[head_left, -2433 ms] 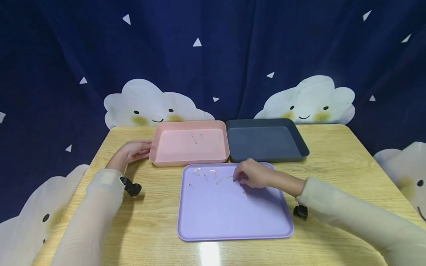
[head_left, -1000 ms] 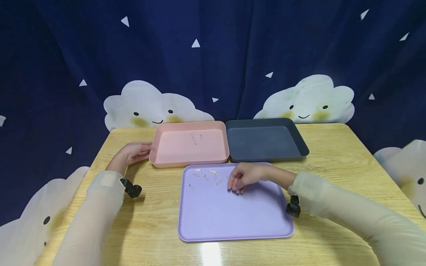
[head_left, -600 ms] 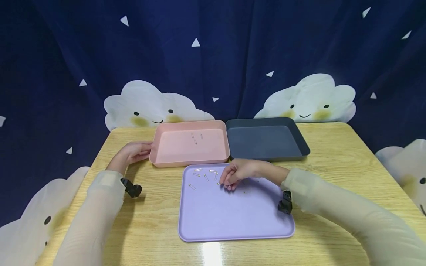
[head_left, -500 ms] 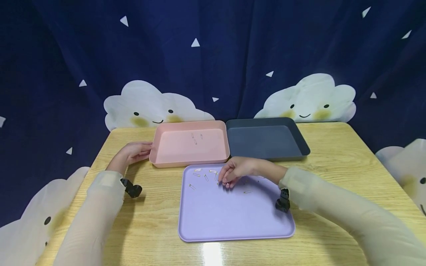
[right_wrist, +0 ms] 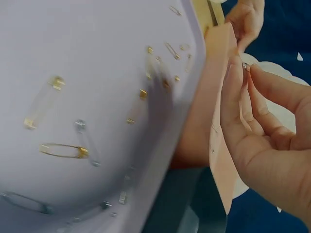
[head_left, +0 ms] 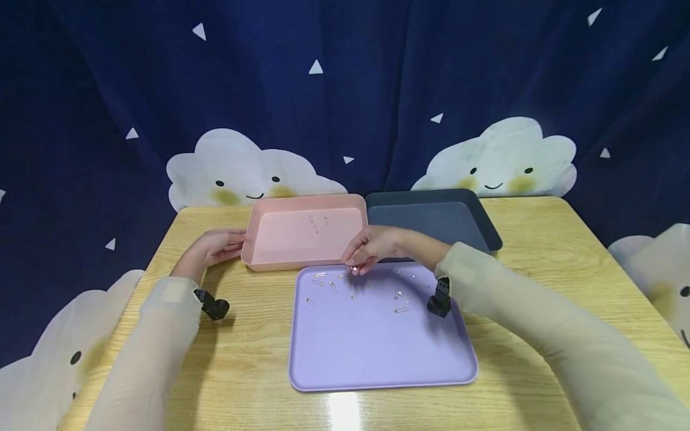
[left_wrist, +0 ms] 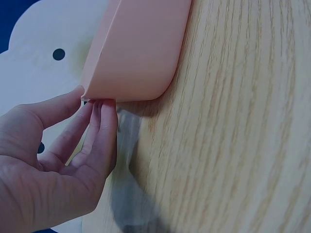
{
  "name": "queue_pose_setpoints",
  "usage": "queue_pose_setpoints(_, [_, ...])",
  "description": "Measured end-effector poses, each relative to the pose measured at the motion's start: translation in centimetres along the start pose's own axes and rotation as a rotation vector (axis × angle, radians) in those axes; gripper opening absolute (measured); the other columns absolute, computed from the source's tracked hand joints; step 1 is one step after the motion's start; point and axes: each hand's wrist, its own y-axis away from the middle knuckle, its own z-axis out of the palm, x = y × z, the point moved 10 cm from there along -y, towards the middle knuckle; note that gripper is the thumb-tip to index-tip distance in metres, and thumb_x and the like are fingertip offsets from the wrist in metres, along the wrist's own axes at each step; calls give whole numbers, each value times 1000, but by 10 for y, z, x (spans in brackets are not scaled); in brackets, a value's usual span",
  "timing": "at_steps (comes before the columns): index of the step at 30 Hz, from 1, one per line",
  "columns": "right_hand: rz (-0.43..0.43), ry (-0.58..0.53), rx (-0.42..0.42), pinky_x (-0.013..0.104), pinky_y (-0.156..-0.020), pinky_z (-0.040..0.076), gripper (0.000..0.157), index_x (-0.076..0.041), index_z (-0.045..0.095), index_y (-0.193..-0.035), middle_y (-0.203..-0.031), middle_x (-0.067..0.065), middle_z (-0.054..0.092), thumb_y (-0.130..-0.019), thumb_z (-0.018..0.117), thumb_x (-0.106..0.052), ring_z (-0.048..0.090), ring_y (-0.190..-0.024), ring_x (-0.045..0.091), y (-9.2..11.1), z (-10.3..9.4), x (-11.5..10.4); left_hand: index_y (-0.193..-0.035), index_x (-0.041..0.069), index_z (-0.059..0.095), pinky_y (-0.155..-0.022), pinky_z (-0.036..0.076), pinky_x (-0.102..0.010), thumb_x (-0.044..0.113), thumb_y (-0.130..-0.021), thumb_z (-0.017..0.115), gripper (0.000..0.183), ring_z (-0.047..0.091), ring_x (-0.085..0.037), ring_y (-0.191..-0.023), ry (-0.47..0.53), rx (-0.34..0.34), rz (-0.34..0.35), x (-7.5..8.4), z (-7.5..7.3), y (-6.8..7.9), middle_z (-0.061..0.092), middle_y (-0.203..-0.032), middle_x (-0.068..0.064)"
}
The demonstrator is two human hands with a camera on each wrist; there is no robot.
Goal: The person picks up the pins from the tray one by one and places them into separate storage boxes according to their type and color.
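Note:
My right hand (head_left: 376,244) pinches a small silver safety pin (right_wrist: 246,66) between thumb and forefinger, raised over the far edge of the lilac tray (head_left: 377,353), close to the pink tray's near wall. Several gold and silver safety pins lie scattered on the lilac tray, including a gold pin (right_wrist: 63,150). Three silver pins rest inside the pink tray (head_left: 283,239). My left hand (head_left: 215,243) touches that tray's left end from outside; in the left wrist view its fairly straight fingers (left_wrist: 104,131) meet the outer wall and the thumb meets the rim.
A dark blue tray (head_left: 431,224) stands to the right of the pink one, partly behind my right hand. All three trays sit on a wooden table (head_left: 242,359). A navy curtain (head_left: 366,90) with clouds hangs behind the table.
My right hand has moved left across the lilac tray, then up and away toward the pink tray with a pin in its fingertips. Pins it covered now show. My left hand has stayed put.

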Motion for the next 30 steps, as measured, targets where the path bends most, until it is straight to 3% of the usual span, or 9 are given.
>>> queue_pose_setpoints(14, [46,-32,118,20,-66,59,36,13,52,-128,-75,0,69,-94,54,4,65,-68,9,-35,-47,-20,-151,5,27,-76,56,-13,17,-97,55,61,63,4,-73,5,19,-22,-1,-4,-1,61,-76,17])
queue_pose_setpoints(21, [98,-69,202,20,-64,59,34,9,57,-125,-75,2,70,-91,59,2,64,-64,10,-50,-67,-24,-150,4,28,-76,56,-13,17,-98,55,61,63,4,-72,5,27,-24,0,-4,0,63,-74,18])
queue_pose_setpoints(30, [161,-65,303,23,-74,59,36,7,58,-126,-86,10,70,-90,63,-1,64,-66,13,-67,-86,-31,-150,3,27,-77,56,-13,15,-98,53,60,63,5,-74,-14,15,-3,1,-2,0,61,-79,16])
